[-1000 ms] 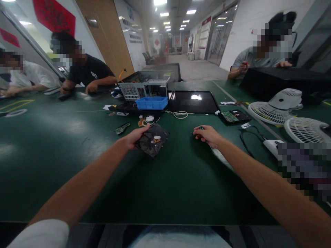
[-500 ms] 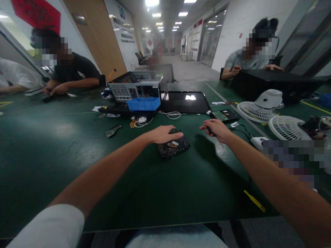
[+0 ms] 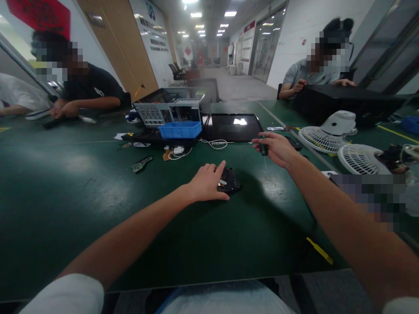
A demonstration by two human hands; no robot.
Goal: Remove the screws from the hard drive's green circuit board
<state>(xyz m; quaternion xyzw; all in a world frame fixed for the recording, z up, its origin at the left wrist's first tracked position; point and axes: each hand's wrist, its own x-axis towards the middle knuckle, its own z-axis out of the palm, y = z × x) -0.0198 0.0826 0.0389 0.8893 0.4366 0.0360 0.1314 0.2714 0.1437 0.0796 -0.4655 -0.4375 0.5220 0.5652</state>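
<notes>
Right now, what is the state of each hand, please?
Left hand: open, spread over the black device.
Right hand: closed, holding the screwdriver.

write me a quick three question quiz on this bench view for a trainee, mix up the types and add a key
1. True or false: the screwdriver is in the left hand.
2. Which thing is nearest to the left hand? a) the blue tray, b) the black device, c) the white fan guard.
3. What colour is the slim tool lying near the front edge of the table, towards the right?

Key: 1 false, it is in the right hand; 2 b; 3 yellow.
</notes>
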